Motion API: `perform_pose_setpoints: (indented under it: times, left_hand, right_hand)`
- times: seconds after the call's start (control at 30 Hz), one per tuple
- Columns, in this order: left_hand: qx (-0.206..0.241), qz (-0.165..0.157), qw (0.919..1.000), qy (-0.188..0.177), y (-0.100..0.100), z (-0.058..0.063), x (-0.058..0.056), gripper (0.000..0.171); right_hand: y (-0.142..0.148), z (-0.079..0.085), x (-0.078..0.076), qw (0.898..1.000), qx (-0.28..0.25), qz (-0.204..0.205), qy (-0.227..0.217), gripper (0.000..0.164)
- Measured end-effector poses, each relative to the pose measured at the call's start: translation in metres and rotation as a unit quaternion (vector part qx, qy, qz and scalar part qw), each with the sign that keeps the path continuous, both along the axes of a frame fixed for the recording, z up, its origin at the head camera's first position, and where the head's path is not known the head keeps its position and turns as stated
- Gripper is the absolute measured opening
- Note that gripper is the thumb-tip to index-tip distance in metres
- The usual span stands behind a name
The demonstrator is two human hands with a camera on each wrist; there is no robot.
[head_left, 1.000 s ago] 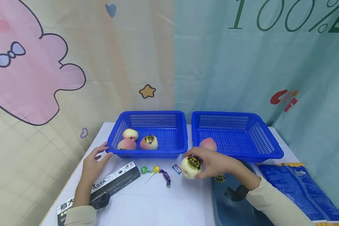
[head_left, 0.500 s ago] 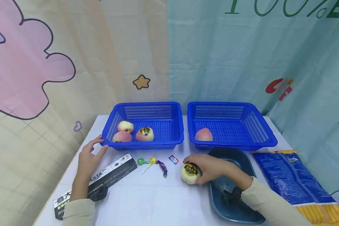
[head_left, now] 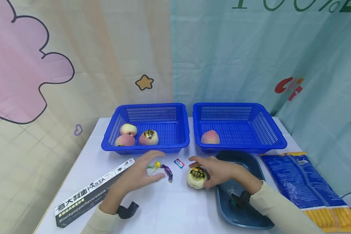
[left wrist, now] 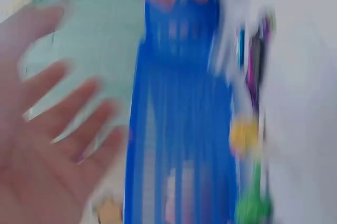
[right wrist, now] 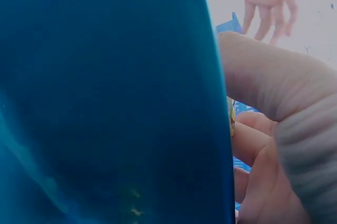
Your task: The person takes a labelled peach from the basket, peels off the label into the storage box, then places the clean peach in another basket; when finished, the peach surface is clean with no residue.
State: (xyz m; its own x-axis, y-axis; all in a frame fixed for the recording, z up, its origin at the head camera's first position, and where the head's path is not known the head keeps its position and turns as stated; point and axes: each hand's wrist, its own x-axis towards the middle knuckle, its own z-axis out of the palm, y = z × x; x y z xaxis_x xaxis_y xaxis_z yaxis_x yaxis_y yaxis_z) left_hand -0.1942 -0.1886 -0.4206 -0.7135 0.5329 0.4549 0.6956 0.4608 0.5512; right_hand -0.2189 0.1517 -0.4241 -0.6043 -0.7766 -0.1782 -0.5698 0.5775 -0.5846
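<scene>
My right hand (head_left: 219, 169) is curled round a pale peach (head_left: 197, 177) with a black-and-gold label, which sits on the white table beside the dark blue basin. Its thumb lies at the peach's right side and its fingers over the top. My left hand (head_left: 137, 174), blurred, hovers open over the table near the lollipops and holds nothing. It partly covers the green lollipop; the yellow lollipop (head_left: 157, 164) and a purple-wrapped candy (head_left: 167, 173) show beside it. In the right wrist view the basin (right wrist: 105, 98) hides most of the peach.
The left blue basket (head_left: 145, 149) holds three peaches; the right blue basket (head_left: 240, 149) holds one peach (head_left: 210, 137). A long pasta box (head_left: 87, 196) lies at left, a small wrapped candy (head_left: 179, 163) in the middle. The dark blue basin (head_left: 240, 214) and a blue bag (head_left: 304, 182) are at right.
The right hand has brought the peach down onto the table. My left hand has left the left basket's rim and swung right, over the lollipops. The head view has shifted slightly.
</scene>
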Motion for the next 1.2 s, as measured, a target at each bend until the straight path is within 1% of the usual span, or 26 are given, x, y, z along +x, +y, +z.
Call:
perform_pose_setpoints:
  times: [0.03,0.07,0.1,0.13,0.17,0.2,0.3,0.4,0.5,0.6,0.67,0.7,0.77,0.83,0.93,1.07,1.2]
  left_hand:
    - [-0.044,-0.018,0.9983,-0.035,0.013,0.000,0.003,0.060]
    - [-0.079,-0.034,0.9946,-0.059,0.025,-0.002,0.004,0.064]
    - [-0.107,-0.046,0.9905,-0.074,0.036,-0.004,0.004,0.067]
    - [-0.121,-0.056,0.9873,-0.087,0.045,-0.008,0.003,0.068]
    - [-0.122,-0.065,0.9852,-0.101,0.052,-0.012,0.001,0.068]
    - [-0.115,-0.075,0.9837,-0.116,0.059,-0.016,-0.002,0.068]
    - [-0.073,-0.100,0.9791,-0.161,0.073,-0.032,-0.013,0.063]
    - [-0.031,-0.123,0.9697,-0.209,0.080,-0.046,-0.022,0.060]
    - [-0.005,-0.138,0.9579,-0.251,0.084,-0.056,-0.027,0.059]
    - [0.012,-0.147,0.9485,-0.280,0.087,-0.061,-0.029,0.059]
    - [0.019,-0.148,0.9453,-0.290,0.089,-0.062,-0.029,0.061]
    - [0.019,-0.148,0.9457,-0.289,0.089,-0.062,-0.029,0.063]
    - [0.015,-0.145,0.9463,-0.289,0.091,-0.062,-0.029,0.069]
    - [0.008,-0.145,0.9473,-0.286,0.092,-0.063,-0.029,0.073]
    - [-0.006,-0.145,0.9487,-0.281,0.092,-0.062,-0.029,0.073]
    - [-0.007,-0.152,0.9503,-0.272,0.092,-0.061,-0.029,0.068]
    - [-0.006,-0.153,0.9539,-0.258,0.094,-0.062,-0.028,0.066]
  right_hand:
    - [0.001,0.001,0.000,1.000,-0.003,0.001,-0.007,0.095]
    - [0.001,0.001,0.000,1.000,-0.005,0.003,-0.010,0.098]
    - [0.002,0.002,0.000,1.000,-0.008,0.005,-0.013,0.100]
    - [0.002,0.002,0.000,1.000,-0.008,0.008,-0.015,0.101]
    - [0.002,0.003,0.000,1.000,-0.007,0.010,-0.015,0.103]
    - [0.001,0.003,0.000,1.000,-0.010,0.011,-0.013,0.105]
    - [0.000,0.005,0.001,1.000,-0.010,0.008,-0.007,0.110]
    - [0.000,0.005,0.002,1.000,-0.005,-0.003,-0.003,0.113]
    - [0.000,0.004,0.002,1.000,-0.001,-0.013,-0.001,0.113]
    - [0.003,0.005,0.002,1.000,-0.006,-0.021,0.001,0.111]
    - [0.006,0.007,0.001,1.000,-0.012,-0.026,0.000,0.105]
    - [0.008,0.008,0.000,1.000,-0.015,-0.026,0.002,0.099]
    - [0.013,0.012,0.000,0.999,-0.029,-0.024,0.007,0.081]
    - [0.017,0.015,0.000,0.999,-0.042,-0.028,0.018,0.058]
    - [0.022,0.016,0.001,0.997,-0.059,-0.039,0.038,0.030]
    - [0.021,0.013,0.002,0.995,-0.058,-0.054,0.054,0.015]
    - [0.018,0.010,0.003,0.994,-0.060,-0.063,0.060,0.009]
